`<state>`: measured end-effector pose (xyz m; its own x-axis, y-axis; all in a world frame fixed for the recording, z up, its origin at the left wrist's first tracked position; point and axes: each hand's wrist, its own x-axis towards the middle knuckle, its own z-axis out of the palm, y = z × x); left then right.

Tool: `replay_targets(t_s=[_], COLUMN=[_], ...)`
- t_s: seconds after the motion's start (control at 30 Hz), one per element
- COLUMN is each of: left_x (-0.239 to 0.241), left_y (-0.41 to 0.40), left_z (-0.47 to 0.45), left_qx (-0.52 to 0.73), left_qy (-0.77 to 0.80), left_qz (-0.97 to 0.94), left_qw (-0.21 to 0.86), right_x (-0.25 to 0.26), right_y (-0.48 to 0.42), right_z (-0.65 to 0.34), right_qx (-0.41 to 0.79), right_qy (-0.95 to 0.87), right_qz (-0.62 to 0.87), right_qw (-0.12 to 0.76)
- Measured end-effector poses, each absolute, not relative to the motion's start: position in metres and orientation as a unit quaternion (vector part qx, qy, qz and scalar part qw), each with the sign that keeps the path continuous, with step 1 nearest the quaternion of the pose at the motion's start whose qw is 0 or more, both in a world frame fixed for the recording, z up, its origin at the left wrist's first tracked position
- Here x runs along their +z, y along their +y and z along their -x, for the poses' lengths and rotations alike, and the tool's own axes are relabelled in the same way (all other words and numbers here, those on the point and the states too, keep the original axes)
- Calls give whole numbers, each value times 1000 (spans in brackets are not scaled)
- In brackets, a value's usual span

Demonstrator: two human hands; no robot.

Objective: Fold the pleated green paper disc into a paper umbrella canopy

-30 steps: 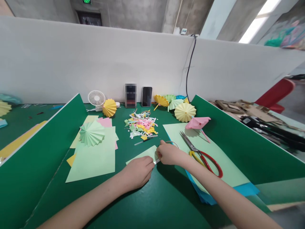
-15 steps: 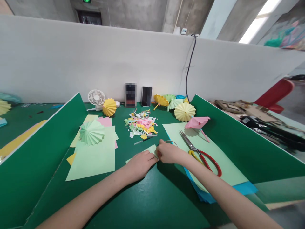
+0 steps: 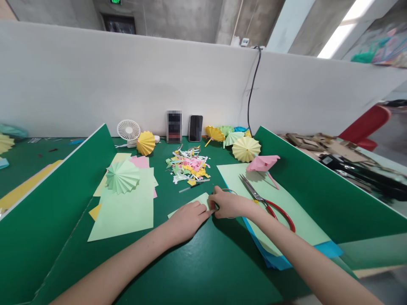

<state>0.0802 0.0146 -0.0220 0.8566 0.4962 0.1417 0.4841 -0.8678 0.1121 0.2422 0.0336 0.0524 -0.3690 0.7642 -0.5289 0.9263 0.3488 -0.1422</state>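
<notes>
A small pale green piece of paper [image 3: 201, 199] lies flat on the table, partly covered by my hands. My left hand [image 3: 190, 218] presses on its near side, fingers bent and together, the thumb reaching toward the right end. At that end my right hand [image 3: 226, 204] is closed in a pinch on the paper's edge; its fingertips almost touch my left thumb. Behind my right wrist a thin ring-shaped object [image 3: 233, 191] shows in part. To the right, red-handled scissors [image 3: 259, 195] rest with blades parted on a pale green sheet [image 3: 299, 224].
Paper scraps [image 3: 190, 165] are heaped ahead, with a thin pen-like stick [image 3: 194, 185] in front. A pleated green paper umbrella [image 3: 123, 176] sits on sheets at left. Green dividers flank both sides; two phones, a white fan [image 3: 128, 129] and more paper umbrellas [image 3: 246, 149] stand behind.
My right hand has shifted slightly to the right and its fingers have opened a little around the paper's edge. My left hand stays almost where it was.
</notes>
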Motion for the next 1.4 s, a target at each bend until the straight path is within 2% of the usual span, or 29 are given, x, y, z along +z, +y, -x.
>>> replay_targets(t_s=[0.13, 0.6, 0.97, 1.4], left_x=[-21, -14, -17, -16], left_y=[14, 12, 13, 12], left_z=[-80, -80, -82, -89], left_qx=[89, 90, 85, 71], left_qy=[255, 260, 251, 257], left_qz=[-962, -960, -964, -964], left_qw=[33, 48, 27, -13], right_x=[49, 27, 29, 18], right_y=[32, 35, 32, 15], right_z=[-249, -273, -269, -269], right_qx=[-232, -258, -259, -176], right_qy=[791, 811, 819, 859], right_qz=[-539, -525, -512, -477], right_qw=[173, 25, 3, -55])
